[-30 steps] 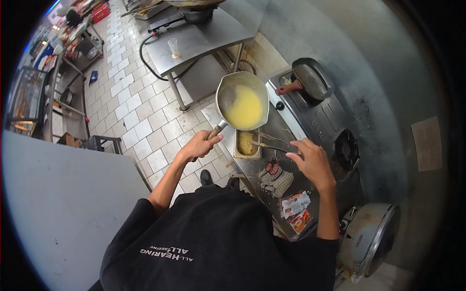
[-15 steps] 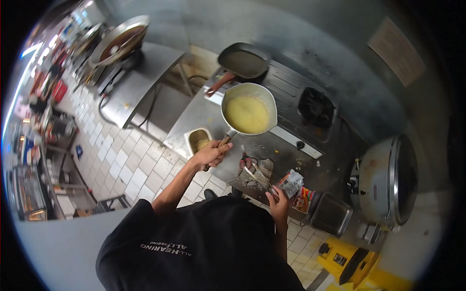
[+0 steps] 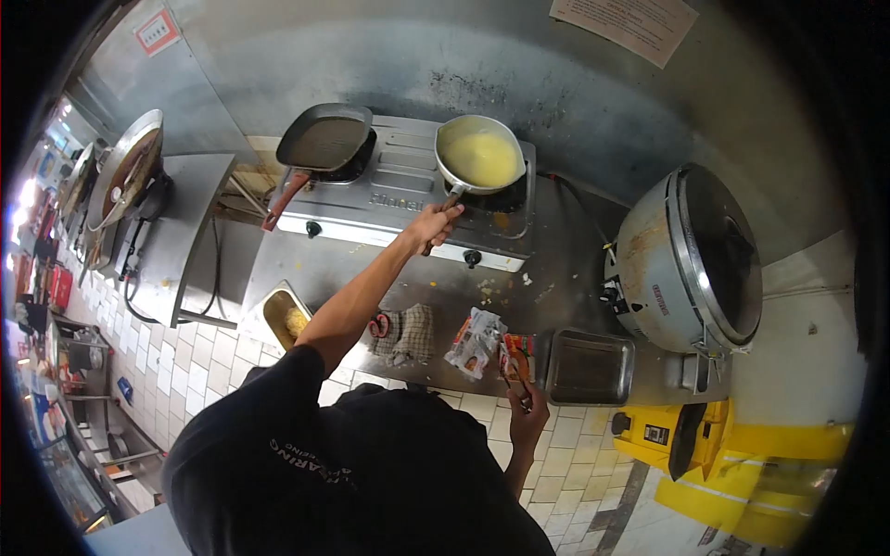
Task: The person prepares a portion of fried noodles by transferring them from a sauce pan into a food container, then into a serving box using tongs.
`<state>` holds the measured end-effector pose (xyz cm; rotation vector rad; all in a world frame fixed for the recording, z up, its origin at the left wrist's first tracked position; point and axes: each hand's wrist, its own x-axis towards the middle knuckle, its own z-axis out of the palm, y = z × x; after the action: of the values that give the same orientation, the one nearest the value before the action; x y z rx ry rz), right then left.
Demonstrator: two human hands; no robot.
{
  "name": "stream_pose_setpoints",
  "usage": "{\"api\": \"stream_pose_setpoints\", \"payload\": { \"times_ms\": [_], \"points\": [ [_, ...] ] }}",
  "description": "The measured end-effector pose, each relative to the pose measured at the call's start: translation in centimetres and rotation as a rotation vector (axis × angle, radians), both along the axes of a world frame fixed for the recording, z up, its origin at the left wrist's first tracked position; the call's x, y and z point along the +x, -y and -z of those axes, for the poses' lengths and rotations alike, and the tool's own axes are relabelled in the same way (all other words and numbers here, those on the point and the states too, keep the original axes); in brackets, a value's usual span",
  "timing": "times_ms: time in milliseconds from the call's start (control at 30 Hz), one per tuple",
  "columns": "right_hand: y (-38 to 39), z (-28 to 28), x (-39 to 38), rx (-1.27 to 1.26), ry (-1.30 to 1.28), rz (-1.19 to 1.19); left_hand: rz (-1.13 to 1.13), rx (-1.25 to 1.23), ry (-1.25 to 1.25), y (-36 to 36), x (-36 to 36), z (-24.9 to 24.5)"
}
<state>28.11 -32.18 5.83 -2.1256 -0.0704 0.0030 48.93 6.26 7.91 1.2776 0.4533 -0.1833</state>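
Note:
My left hand [image 3: 436, 228] is wrapped around the wooden handle of a saucepan [image 3: 445, 176] at the stove's right burner. Pale yellow, thick-looking food [image 3: 482, 157] fills its lower part. My right hand [image 3: 527, 408], low by the counter's front edge, grips slim tongs [image 3: 514, 366], whose tips overlap a red food packet [image 3: 521, 349]. A silver-and-white packet [image 3: 476, 343] lies just left of them. Under my left forearm are a checked cloth [image 3: 414, 335] and red-handled scissors [image 3: 379, 324].
A square grill pan [image 3: 324, 141] stands on the left burner of the gas stove [image 3: 400, 174]. A steel tray [image 3: 590, 368] and a large rice cooker [image 3: 654, 259] are at right. At left are a metal container of yellow bits [image 3: 278, 320] and a wok [image 3: 130, 171].
My left hand has carried the saucepan from in front of the stove onto the right burner area. My right hand, still with the tongs, is now beside the red packet. The view has turned.

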Motion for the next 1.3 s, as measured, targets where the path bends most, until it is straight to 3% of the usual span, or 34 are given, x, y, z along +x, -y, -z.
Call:
{"api": "stream_pose_setpoints", "payload": {
  "times_ms": [333, 400, 467, 500, 533, 567, 600, 667, 767, 800, 833, 900, 933, 1000, 1033, 1100, 1167, 1200, 1300],
  "points": [
    [5.9, -0.8, -0.1, -0.173, -0.005, 0.175, 0.01, -0.169, -0.039, 2.5, 4.9, 2.9],
    [5.3, -0.8, 1.2, -0.16, 0.008, 0.138, 0.074, -0.248, 0.002, 2.9, 4.7, 2.7],
    [4.5, 0.4, 3.0, -0.12, 0.237, 0.04, 0.075, -0.262, -0.019, 3.2, 4.4, 3.1],
    [3.6, 0.2, 3.7, -0.121, 0.212, -0.042, 0.005, -0.274, -0.011, 3.5, 3.6, 2.8],
    [2.2, -0.1, 4.7, 0.053, 0.096, -0.015, -0.068, -0.28, -0.001, 3.7, 2.8, 2.9],
    [0.7, -0.5, 5.5, 0.216, -0.032, 0.019, -0.113, -0.118, 0.06, 3.6, 1.4, 3.1],
    [-1.0, -1.0, 6.2, 0.208, -0.062, -0.05, -0.145, 0.051, 0.111, 3.4, -0.4, 3.6],
    [-4.5, -2.2, 7.7, 0.447, -0.119, -0.149, -0.374, 0.338, 0.269, 4.5, -5.8, 4.1],
    [-9.6, -2.9, 9.5, 0.555, -0.244, -0.346, -0.263, 0.005, 0.36, 4.9, -18.2, 2.0],
    [-11.4, -3.1, 10.1, 0.623, -0.324, -0.464, -0.23, 0.026, 0.318, 5.1, -22.4, 2.2],
    [-13.5, -3.5, 10.9, 0.505, -0.374, -0.61, -0.196, 0.034, 0.192, 5.1, -26.6, 3.5],
    [-18.6, -4.6, 11.7, 0.289, -0.374, -0.907, -0.291, -0.234, -0.194, 5.4, -33.5, 6.1],
    [-21.6, -5.1, 11.8, 0.187, -0.321, -1.066, -0.301, -0.25, -0.198, 5.6, -35.1, 5.9],
    [-27.1, -5.5, 11.6, -0.021, -0.134, -1.262, -0.799, -0.432, -0.058, 5.5, -36.9, 5.4],
    [-29.7, -6.0, 11.2, -0.084, -0.096, -1.312, -0.808, -0.441, -0.053, 5.0, -36.5, 5.6],
    [-34.0, -7.2, 10.2, -0.152, -0.054, -1.366, -1.025, -0.515, 0.286, 4.0, -35.0, 6.1],
    [-37.1, -8.8, 10.0, -0.415, 0.195, -1.499, -1.126, -0.549, 0.261, 3.5, -35.4, 6.4],
    [-37.9, -9.4, 10.0, -0.424, 0.214, -1.508, -1.225, -0.579, 0.23, 3.1, -35.4, 6.5],
    [-39.9, -12.0, 8.6, -0.534, 0.244, -1.521, -1.252, -0.511, 0.134, 2.4, -37.7, 6.7]
  ]
}}
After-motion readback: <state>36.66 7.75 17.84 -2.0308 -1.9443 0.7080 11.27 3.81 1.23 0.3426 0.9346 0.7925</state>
